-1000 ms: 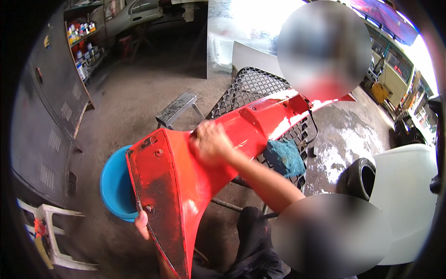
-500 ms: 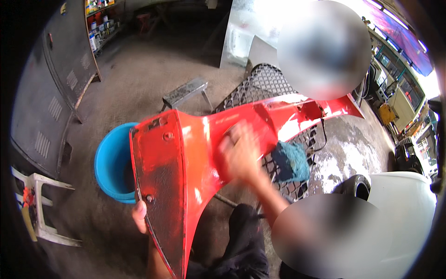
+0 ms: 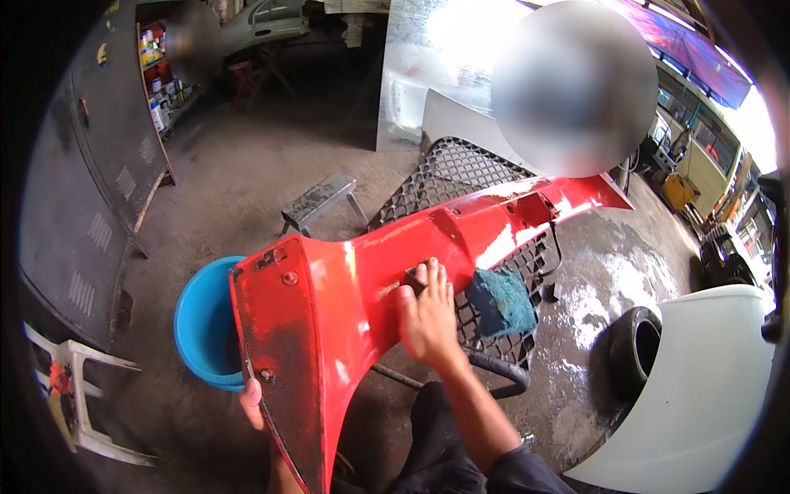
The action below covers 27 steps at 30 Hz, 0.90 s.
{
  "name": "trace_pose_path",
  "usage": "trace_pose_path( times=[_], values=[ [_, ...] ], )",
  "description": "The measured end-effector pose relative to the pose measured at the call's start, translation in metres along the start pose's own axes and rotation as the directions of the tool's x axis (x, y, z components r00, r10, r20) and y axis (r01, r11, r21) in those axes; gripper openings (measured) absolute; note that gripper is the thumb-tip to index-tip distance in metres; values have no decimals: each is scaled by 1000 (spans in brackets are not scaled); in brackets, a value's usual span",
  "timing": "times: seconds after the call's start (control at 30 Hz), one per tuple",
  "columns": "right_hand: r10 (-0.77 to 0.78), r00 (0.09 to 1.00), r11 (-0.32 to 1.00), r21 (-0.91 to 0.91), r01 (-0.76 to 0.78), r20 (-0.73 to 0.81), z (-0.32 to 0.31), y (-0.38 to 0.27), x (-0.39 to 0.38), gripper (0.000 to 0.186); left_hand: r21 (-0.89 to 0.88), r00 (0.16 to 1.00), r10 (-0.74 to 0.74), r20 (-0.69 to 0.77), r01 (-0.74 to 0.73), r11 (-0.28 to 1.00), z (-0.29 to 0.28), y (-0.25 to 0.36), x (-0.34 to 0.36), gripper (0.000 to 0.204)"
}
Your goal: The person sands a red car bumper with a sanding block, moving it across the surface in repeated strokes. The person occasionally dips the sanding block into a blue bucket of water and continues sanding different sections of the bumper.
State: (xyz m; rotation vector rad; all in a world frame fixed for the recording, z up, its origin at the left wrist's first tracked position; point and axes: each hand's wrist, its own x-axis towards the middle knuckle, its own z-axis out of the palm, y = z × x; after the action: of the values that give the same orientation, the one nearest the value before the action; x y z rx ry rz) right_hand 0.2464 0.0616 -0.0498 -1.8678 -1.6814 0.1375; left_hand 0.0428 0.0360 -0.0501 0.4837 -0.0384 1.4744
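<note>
A long red car body panel (image 3: 354,313), with dark scuffed patches on its near end, lies slanting over a black mesh rack (image 3: 444,165). My left hand (image 3: 255,403) grips the panel's left edge near the bottom, mostly hidden behind it. My right hand (image 3: 429,317) presses on the middle of the panel, fingers extended over a small dark pad (image 3: 414,280) that is partly hidden under them. Just right of that hand, a teal cloth (image 3: 502,300) sits bunched on the mesh. Behind the panel's left end stands a blue tub (image 3: 195,321).
A metal step stool (image 3: 321,200) stands beyond the tub. Dark metal cabinets (image 3: 90,189) and a white plastic chair (image 3: 90,420) are at left. A tyre (image 3: 629,346) and white panel (image 3: 691,387) lie at right. A large sheet (image 3: 411,99) stands behind. The right floor looks wet.
My right hand has shifted rightward along the red panel from one second ago, and a little toward me since half a second ago. My left hand keeps its grip on the edge.
</note>
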Motion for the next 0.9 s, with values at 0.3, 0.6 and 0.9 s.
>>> trace_pose_path(
  times=[0.3,0.6,0.9],
  values=[
    [127,990,982,150,-116,-67,3,-13,21,61,-49,998,-58,36,60,997,-4,8,-1,64],
    [116,992,989,97,-111,-51,-1,-9,12,56,222,977,201,65,-210,952,6,2,9,60],
    [-24,999,973,229,16,35,6,-44,-4,67,592,587,249,771,-515,-620,-23,-8,21,39]
  ],
)
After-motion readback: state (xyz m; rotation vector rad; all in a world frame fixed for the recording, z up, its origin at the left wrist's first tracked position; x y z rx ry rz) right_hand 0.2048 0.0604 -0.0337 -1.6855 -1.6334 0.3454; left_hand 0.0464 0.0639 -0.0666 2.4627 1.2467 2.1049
